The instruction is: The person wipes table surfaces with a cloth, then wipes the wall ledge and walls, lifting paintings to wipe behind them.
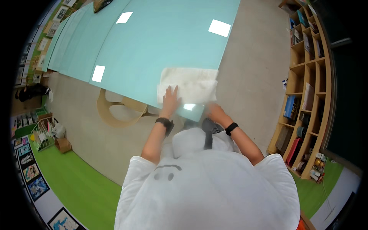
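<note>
A folded white cloth (188,86) lies near the corner of a table with a pale turquoise top (161,37). My left hand (170,102) rests on the cloth's lower left part with its fingers apart, palm down. Just beyond the table's right edge, below the cloth's lower right corner, is my right hand (215,112); its fingers are bent and blurred, and whether they hold anything is not visible. The cloth shows faint greyish marks and has one layer folded over another. Dark bands are on both wrists.
A curved light wooden chair (120,115) stands by the table's left edge. A wooden shelf unit (297,69) with books and boxes runs along the right. A dark bag (100,4) lies at the table's far end. A wire basket (43,135) and a brown paper bag (62,145) are at left.
</note>
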A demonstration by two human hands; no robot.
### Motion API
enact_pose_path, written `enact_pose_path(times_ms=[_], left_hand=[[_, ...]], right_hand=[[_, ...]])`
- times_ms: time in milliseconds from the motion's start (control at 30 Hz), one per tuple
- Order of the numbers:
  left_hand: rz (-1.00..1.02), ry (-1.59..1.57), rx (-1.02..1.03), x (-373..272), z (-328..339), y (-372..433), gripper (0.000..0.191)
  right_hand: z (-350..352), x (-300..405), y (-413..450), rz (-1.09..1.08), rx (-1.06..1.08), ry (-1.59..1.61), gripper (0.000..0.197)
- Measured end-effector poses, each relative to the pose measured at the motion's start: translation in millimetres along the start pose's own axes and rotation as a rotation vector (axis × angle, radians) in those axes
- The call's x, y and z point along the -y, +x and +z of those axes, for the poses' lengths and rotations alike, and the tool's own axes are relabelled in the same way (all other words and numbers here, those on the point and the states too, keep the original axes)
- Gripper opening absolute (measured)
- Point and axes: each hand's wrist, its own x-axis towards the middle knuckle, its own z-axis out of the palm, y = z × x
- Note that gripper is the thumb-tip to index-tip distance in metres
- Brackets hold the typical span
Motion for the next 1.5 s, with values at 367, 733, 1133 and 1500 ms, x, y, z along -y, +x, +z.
enact_pose_path(times_ms=[367,733,1133,1500], left_hand=[[-0.053,0.117,0.123,1.7,62.0,18.2,0.059],[-0.443,-0.070,0.250,-2.5,60.5,25.6,0.051],[-0.915,-0.282,0.062,-6.2,57.2,74.3,0.040],[-1.027,-0.474,0.059,-143.7,64.1,16.8,0.034]], right_hand=[[50.0,-1.5,58.3,0.167,-0.079,-0.002,0.033],[-13.0,-71.1,193.2,0.192,0.540,0.035,0.055],[-3.9,-36.9,338.5,-0.539,0.215,0.113,0.034],[-11.9,-70.7,226.3,-0.456,0.158,-0.006,0.048]])
